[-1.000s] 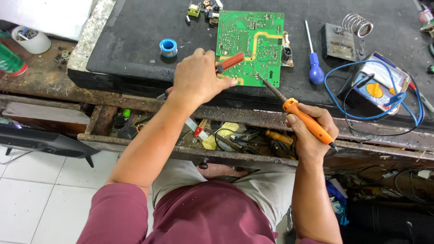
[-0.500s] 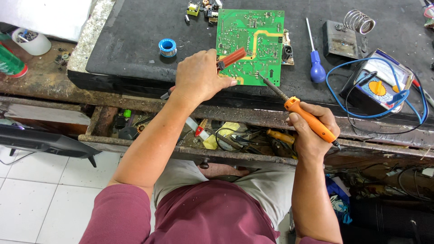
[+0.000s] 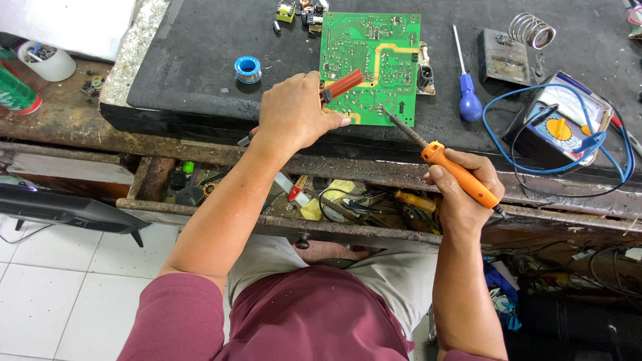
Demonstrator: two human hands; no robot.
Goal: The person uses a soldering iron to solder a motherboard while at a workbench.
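My right hand (image 3: pixel 468 194) kept a clenched grip on the orange-handled soldering iron (image 3: pixel 461 175), held low on the handle like a pen so the metal tip could slant up toward eleven o'clock and meet the lower right edge of the green circuit board (image 3: pixel 371 63). My left hand (image 3: pixel 294 113) had its grip closed around a red-handled tool (image 3: pixel 342 85), whose handle end poked out toward two o'clock over the board; I could not tell what kind of tool it was, since my fingers hid most of it, though a thin end showed below my wrist at seven o'clock. Held that way, it seemed to bear on the board near the spot the tip was touching.

The board lay solder side up on the dark surface (image 3: pixel 200 67), at twelve o'clock from my hands and close to the front edge, within easy reach of both. A blue spool of solder (image 3: pixel 247 68) sat at nine o'clock from the board, near my left hand. A blue-handled screwdriver (image 3: pixel 466 93) lay just at three o'clock of the board, and further that way stood the coiled iron stand (image 3: pixel 518 43) and a meter (image 3: pixel 562 124) ringed by blue cable. The open drawer (image 3: pixel 321 200) of odds and ends sat below the surface, at six o'clock.
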